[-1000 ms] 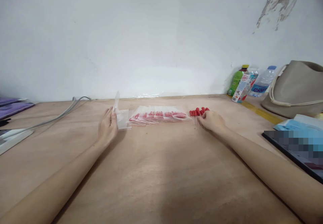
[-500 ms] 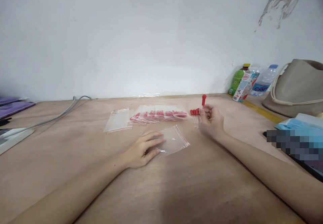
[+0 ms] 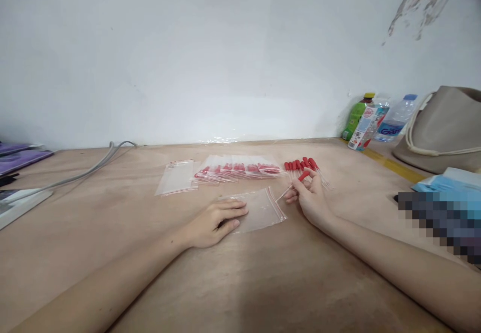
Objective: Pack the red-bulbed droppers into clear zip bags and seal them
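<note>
My left hand [image 3: 214,224] lies flat with fingers stretched out on a clear zip bag [image 3: 260,213], pressing it to the table. The bag's red-lined zip end points right. Between the fingertips of my right hand [image 3: 312,196] is a dropper [image 3: 302,176] with a red rubber bulb and a thin clear stem. It slants down to the left, its tip at the bag's zip end; I cannot tell whether the tip is inside. Just behind this hand lie several loose droppers [image 3: 298,164] in a row, their stems partly hidden.
A fanned row of zip bags [image 3: 240,167] with red bulbs inside lies at the back middle. Flat zip bags [image 3: 176,178] lie left of it. Bottles [image 3: 394,122], a carton [image 3: 364,127] and a grey bag [image 3: 443,127] stand back right. A cable [image 3: 88,170] runs along the left.
My right hand has lowered the dropper from upright to a slant, its tip now at the bag's zip end. More of the loose droppers show. My left hand stays on the bag.
</note>
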Available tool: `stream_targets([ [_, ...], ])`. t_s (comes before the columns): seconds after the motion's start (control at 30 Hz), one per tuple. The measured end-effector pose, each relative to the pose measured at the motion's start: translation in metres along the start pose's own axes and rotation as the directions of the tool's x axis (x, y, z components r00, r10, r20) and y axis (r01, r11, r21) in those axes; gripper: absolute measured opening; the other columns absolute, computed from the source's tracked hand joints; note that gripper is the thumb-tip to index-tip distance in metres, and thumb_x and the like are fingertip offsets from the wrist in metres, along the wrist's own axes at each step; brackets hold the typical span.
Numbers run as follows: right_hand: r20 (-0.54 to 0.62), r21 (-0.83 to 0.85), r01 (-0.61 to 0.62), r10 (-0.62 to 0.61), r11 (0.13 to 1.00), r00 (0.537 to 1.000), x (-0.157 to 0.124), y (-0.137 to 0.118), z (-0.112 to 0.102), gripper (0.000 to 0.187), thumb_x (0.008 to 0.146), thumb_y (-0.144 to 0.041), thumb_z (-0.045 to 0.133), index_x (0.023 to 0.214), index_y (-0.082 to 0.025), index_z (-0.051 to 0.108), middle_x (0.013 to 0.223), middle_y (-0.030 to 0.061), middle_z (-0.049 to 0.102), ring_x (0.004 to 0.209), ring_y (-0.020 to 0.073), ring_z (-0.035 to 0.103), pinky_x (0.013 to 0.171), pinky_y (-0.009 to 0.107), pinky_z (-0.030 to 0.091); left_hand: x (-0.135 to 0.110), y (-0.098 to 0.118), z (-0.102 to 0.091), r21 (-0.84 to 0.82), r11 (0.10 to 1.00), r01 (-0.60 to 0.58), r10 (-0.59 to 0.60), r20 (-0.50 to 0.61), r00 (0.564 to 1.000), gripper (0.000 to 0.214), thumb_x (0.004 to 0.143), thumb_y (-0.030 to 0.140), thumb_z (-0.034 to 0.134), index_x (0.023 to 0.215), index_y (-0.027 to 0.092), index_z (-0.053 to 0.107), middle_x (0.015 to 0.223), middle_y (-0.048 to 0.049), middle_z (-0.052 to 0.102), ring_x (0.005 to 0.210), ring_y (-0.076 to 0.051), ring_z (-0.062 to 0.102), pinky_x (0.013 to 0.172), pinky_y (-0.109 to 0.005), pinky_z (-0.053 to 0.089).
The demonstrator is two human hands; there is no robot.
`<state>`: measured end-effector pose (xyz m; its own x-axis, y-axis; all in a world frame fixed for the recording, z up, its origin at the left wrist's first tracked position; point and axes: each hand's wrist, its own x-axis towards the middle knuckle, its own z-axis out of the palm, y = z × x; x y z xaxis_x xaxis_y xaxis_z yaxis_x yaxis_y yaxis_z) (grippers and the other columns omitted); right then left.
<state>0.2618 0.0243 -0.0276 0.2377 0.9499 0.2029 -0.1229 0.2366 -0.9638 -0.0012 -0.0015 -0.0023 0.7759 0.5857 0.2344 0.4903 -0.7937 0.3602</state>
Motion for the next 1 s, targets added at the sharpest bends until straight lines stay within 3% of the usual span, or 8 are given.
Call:
stream_targets([
  [0.3,0.035,0.011,-0.094,0.094,0.995,0.995,-0.002,-0.003,0.003,0.049,0.065,-0.031,0.063,0.099,-0.025,0.028,0.064,-0.0089,0.052,0.05,0.0131,0.061,0.048,0.026,0.053,-0.001,-0.002,-0.001,-0.016,1.0,0.016,-0.016,0.024,1.0,0.036,0.092,0.027,0.041,0.128,0.027,0.047,0.135,-0.0041,0.045,0.126,-0.02,0.04,0.106,-0.042,0.031],
  [0.47,0.19,0.062,-0.232,0.216,0.971,0.958,-0.002,-0.006,-0.004,0.03,0.068,-0.032,0.066,0.087,-0.02,0.045,0.068,-0.0028,0.059,0.062,0.0111,0.063,0.065,0.026,0.054,-0.001,0.0,-0.002,0.01,1.0,0.016,-0.016,0.028,0.999,0.04,0.092,0.032,0.043,0.131,0.026,0.043,0.136,-0.0051,0.043,0.126,-0.021,0.04,0.105,-0.043,0.031],
  [0.53,0.314,0.035,-0.263,0.239,0.964,0.919,0.0,-0.006,-0.012,0.029,0.067,-0.033,0.069,0.082,-0.018,0.05,0.073,-0.0004,0.062,0.065,0.0098,0.062,0.068,0.024,0.052,-0.001,0.001,-0.002,0.005,1.0,0.003,-0.003,0.021,1.0,0.043,0.091,0.033,0.045,0.133,0.025,0.041,0.136,-0.0056,0.044,0.125,-0.021,0.04,0.105,-0.043,0.032],
  [0.63,0.482,-0.132,-0.253,0.285,0.958,0.829,0.003,-0.009,-0.023,0.03,0.064,-0.033,0.073,0.082,-0.015,0.056,0.068,-0.0013,0.062,0.057,0.0058,0.056,0.057,0.018,0.046,-0.001,0.002,-0.002,-0.01,1.0,-0.009,0.009,0.012,1.0,0.046,0.09,0.033,0.047,0.134,0.024,0.039,0.134,-0.0063,0.046,0.125,-0.022,0.041,0.104,-0.042,0.033],
  [0.77,0.579,-0.269,-0.199,0.323,0.942,0.749,0.004,-0.018,-0.027,0.034,0.062,-0.037,0.074,0.083,-0.015,0.058,0.057,-0.0057,0.056,0.048,0.0043,0.048,0.043,0.016,0.034,0.0,0.001,-0.001,-0.019,1.0,-0.014,0.014,-0.001,1.0,0.046,0.089,0.032,0.048,0.133,0.025,0.039,0.133,-0.0066,0.047,0.124,-0.023,0.042,0.104,-0.043,0.033],
  [0.9,0.682,-0.258,-0.191,0.319,0.947,0.658,0.001,-0.024,-0.021,0.036,0.062,-0.04,0.073,0.082,-0.016,0.054,0.062,-0.0044,0.059,0.051,0.0061,0.054,0.045,0.017,0.038,0.0,-0.001,-0.001,-0.012,1.0,-0.018,0.018,0.011,1.0,0.046,0.09,0.032,0.047,0.135,0.025,0.038,0.135,-0.0062,0.046,0.124,-0.023,0.041,0.104,-0.043,0.032],
  [1.0,0.747,-0.213,-0.239,0.316,0.947,0.585,-0.003,-0.024,-0.015,0.036,0.066,-0.042,0.07,0.083,-0.016,0.051,0.067,-0.0016,0.063,0.061,0.0105,0.062,0.056,0.023,0.048,0.001,-0.002,-0.001,-0.011,1.0,-0.019,0.02,0.02,1.0,0.047,0.09,0.031,0.046,0.135,0.025,0.036,0.135,-0.0062,0.044,0.125,-0.022,0.041,0.105,-0.043,0.032],
])
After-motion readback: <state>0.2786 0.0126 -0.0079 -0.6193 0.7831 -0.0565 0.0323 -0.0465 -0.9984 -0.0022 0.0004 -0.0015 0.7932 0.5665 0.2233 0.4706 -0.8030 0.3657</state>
